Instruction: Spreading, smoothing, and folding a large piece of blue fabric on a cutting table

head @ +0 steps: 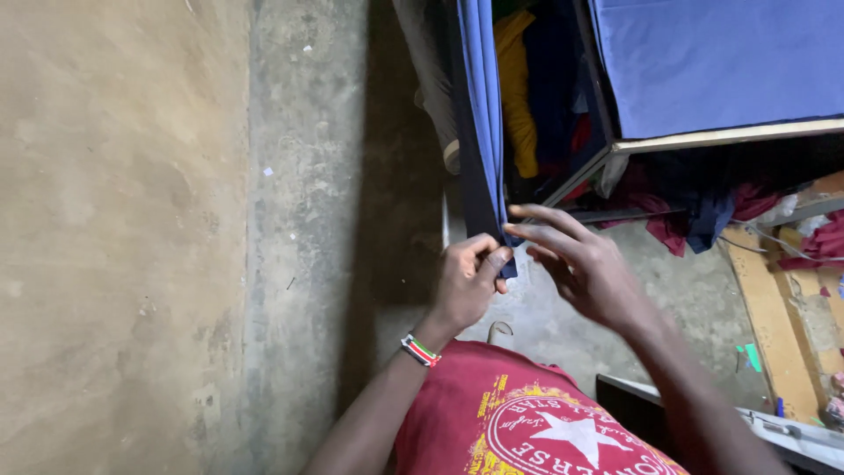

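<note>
Both hands on hanging dark blue cloth edge.

The dark blue cloth strip runs out past the top edge, so its upper end is unseen; its lower end is covered by the left hand, whose curled fingers hide how much is pinched; the right hand is slightly blurred, and whether its fingertips touch the cloth cannot be told. The blue tabletop is cut off at the top and right; the clothes pile beneath it sinks into shadow; small items at the right edge are too small to tell.
</note>
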